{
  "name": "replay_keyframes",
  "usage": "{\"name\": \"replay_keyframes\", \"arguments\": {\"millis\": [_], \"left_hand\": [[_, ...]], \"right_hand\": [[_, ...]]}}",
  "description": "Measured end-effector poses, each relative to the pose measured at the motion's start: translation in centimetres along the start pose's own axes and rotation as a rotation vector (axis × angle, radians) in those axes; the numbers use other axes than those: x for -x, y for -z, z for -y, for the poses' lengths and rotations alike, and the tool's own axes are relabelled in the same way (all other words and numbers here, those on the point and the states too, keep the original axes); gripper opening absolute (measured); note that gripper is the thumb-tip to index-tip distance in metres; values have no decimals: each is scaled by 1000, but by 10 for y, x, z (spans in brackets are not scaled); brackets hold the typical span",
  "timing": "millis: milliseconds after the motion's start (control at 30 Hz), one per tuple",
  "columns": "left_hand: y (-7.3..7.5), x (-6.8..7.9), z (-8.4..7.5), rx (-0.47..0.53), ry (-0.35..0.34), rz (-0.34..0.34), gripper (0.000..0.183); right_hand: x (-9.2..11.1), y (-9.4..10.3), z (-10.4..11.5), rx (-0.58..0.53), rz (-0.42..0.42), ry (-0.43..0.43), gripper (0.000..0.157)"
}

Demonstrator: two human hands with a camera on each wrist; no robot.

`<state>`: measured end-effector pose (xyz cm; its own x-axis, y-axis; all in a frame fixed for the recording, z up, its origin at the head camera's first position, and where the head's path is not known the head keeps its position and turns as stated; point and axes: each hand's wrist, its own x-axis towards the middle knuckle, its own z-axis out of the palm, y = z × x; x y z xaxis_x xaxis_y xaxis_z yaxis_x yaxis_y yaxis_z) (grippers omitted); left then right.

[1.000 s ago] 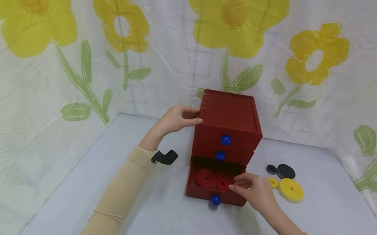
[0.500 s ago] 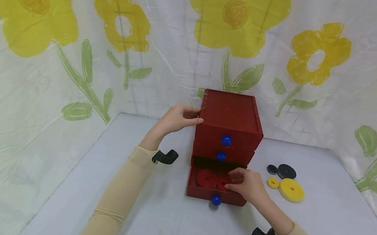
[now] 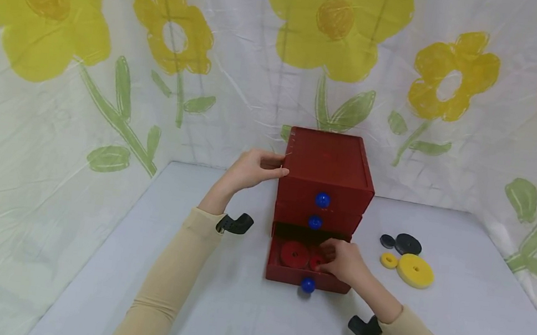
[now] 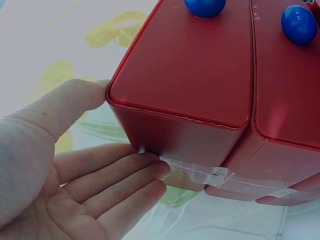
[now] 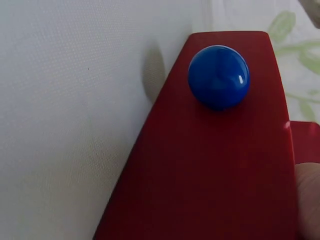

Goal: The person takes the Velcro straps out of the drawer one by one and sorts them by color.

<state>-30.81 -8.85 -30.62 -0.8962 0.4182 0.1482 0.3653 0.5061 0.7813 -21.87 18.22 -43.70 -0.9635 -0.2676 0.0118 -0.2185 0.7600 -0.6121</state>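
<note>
A small red cabinet (image 3: 327, 158) with blue knobs stands mid-table, its bottom drawer (image 3: 285, 274) pulled out. My left hand (image 3: 250, 170) touches the cabinet's upper left side, fingers extended and thumb at the front edge, as the left wrist view shows. In the drawer lie a large red disc (image 3: 294, 254) and a small red disc (image 3: 314, 261), both with centre holes. My right hand (image 3: 344, 262) reaches over the drawer's right side, thumb and fingers at the small disc and partly covering it. Whether they pinch it is hidden. The right wrist view shows the drawer's front and blue knob (image 5: 218, 77).
Right of the cabinet lie a small black disc (image 3: 387, 241), a large black disc (image 3: 408, 244), a small yellow ring (image 3: 389, 260) and a large yellow disc (image 3: 415, 271). A flower-printed sheet (image 3: 236, 102) hangs behind the white table (image 3: 211, 306).
My right hand has moved left over the drawer, from its right edge to the small red disc. The left hand and the cabinet have stayed put.
</note>
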Motion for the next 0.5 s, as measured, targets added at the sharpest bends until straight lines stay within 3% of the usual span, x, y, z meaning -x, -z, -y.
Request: {"name": "replay_keyframes", "arguments": {"millis": [233,500], "left_hand": [[0,-1,1,7,-2,-1,56],[-1,-1,2,7,2,2,56]], "right_hand": [[-5,-3,1,75,43,69,33],[-8,-6,2,109,72,17,34]]}}
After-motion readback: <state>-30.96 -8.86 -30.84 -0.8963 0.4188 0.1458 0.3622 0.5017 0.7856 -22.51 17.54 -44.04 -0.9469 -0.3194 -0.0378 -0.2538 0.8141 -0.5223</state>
